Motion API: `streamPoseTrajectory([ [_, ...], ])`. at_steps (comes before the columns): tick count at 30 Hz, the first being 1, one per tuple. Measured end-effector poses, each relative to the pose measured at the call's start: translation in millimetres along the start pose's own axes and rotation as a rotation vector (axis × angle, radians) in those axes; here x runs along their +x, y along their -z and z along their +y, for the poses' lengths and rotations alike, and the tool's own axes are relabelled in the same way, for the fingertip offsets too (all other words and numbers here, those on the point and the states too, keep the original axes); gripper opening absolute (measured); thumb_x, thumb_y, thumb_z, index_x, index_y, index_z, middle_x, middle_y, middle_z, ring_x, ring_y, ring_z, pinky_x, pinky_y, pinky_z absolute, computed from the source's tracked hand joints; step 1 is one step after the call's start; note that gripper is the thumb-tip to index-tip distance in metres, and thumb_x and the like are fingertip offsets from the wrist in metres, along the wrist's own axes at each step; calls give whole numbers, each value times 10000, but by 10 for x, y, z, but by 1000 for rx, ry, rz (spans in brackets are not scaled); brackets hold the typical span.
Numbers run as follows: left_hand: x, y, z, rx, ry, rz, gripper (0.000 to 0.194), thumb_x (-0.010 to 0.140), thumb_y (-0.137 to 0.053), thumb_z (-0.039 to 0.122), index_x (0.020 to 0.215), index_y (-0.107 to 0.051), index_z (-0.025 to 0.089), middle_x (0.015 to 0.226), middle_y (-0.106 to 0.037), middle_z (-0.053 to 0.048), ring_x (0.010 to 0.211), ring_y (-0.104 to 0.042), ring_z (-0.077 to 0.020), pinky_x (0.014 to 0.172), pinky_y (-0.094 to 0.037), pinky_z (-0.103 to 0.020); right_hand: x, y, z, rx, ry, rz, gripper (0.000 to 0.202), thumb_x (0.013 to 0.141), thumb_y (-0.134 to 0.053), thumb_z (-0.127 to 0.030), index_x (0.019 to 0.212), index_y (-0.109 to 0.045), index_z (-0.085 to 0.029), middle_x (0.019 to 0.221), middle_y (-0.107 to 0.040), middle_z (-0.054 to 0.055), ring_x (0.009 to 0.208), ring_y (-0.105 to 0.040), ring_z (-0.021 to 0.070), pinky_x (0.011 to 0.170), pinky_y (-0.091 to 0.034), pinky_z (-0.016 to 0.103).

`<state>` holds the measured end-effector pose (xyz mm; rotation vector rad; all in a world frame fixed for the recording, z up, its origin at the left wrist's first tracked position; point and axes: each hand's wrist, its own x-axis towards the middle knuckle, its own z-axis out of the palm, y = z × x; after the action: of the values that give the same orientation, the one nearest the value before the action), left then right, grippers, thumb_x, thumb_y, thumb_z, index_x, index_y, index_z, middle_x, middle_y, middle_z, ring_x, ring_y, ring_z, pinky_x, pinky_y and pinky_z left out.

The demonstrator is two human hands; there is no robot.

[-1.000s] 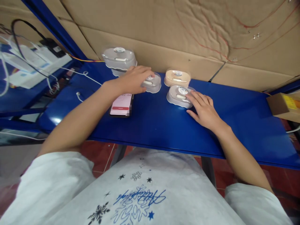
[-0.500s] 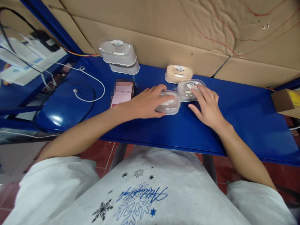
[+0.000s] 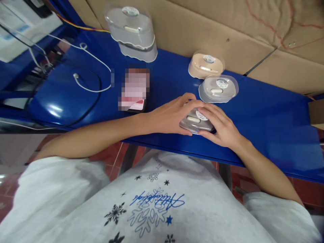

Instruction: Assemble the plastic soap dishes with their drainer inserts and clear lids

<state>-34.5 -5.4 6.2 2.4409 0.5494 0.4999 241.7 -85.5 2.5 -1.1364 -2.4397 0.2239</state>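
Note:
Near the front edge of the blue table, a small oval plastic box (image 3: 193, 126) with a clear lid, a pale slot-shaped handle and a round sticker lies between my two hands. My left hand (image 3: 177, 113) grips its left and far sides. From the right, my right hand (image 3: 222, 126) is curled over the lid, with its thumb at the near edge. Just behind stands a grey oval box (image 3: 219, 89) with a clear lid, touched by neither hand. A peach-coloured oval box (image 3: 206, 66) sits beyond it.
At the back left, grey lidded boxes (image 3: 136, 47) are stacked. A phone (image 3: 135, 89) lies left of my hands. White cable (image 3: 97, 59) and black cable curl across the blue surface (image 3: 265, 128) at far left. Cardboard (image 3: 182, 27) lines the back; a carton (image 3: 316, 113) stands far right.
My right hand has left the grey box behind and come onto the box my left hand holds. That box is now nearer the table's front edge. The camera view has shifted closer.

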Motion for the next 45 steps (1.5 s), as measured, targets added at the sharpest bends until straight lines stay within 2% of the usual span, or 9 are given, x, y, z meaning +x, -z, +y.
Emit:
streamPoseTrajectory([
  [8,-38,22,-5,-17,16,15,1241,804,-984,450,1754,-188,394,1873,-152,-181,1692,-353,-454,1208,-558,-628,29,2,35,187,-102,83,616,1104,-576,-620,1612,-611,-273,1609,-695,127,1499,-665,354,1264,-551,561],
  [13,-50,40,-26,-68,89,7,1324,778,-986,478,1777,-123,377,1824,-303,-192,1643,-438,-435,1266,-495,-614,36,74,172,271,-330,239,546,1098,-551,-672,1450,-727,-293,1404,-823,80,1252,-805,324,1077,-657,494],
  [18,-183,262,187,105,196,-157,1167,823,-917,478,1748,-210,392,1640,-552,-145,1402,-656,-409,1109,-564,-542,32,68,201,190,-320,213,555,1081,-591,-659,1468,-706,-278,1448,-798,101,1296,-784,329,1118,-632,494],
  [23,-277,448,401,192,71,-483,844,840,-893,474,1582,-527,304,1472,-655,-123,1234,-687,-355,973,-545,-411,99,-43,110,79,-219,59,595,1077,-621,-619,1572,-606,-290,1668,-630,148,1561,-589,369,1299,-472,599],
  [28,-268,396,410,161,4,-479,791,850,-905,475,1549,-583,290,1462,-654,-119,1219,-665,-326,1049,-503,-399,149,-196,76,-142,-239,15,600,1071,-651,-589,1620,-573,-362,1822,-380,154,1660,-396,469,1285,-376,724],
  [33,-255,374,381,179,-17,-480,822,845,-916,523,1559,-580,293,1472,-648,-127,1216,-670,-331,1060,-514,-413,132,-141,126,-15,-194,51,609,1041,-673,-644,1556,-615,-325,1433,-687,140,1373,-652,387,1189,-528,618],
  [38,-262,361,387,171,8,-475,865,830,-935,523,1579,-566,296,1593,-599,-156,1322,-665,-374,1125,-518,-469,160,21,121,-41,-146,28,473,1171,-409,-467,1576,-606,-322,1636,-657,94,1581,-563,339,1325,-427,597],
  [41,-266,348,373,153,40,-473,885,830,-931,538,1596,-549,312,1759,-469,-167,1482,-592,-412,1209,-478,-509,171,75,164,-191,-210,41,545,1165,-432,-491,1672,-519,-312,1727,-583,95,1666,-462,389,1376,-290,689],
  [45,-252,371,332,158,76,-488,920,835,-917,596,1622,-528,319,1894,-226,-186,1585,-508,-466,1260,-432,-568,146,119,241,-257,-303,91,591,1150,-457,-520,1697,-492,-299,1700,-608,125,1625,-509,427,1346,-308,730],
])
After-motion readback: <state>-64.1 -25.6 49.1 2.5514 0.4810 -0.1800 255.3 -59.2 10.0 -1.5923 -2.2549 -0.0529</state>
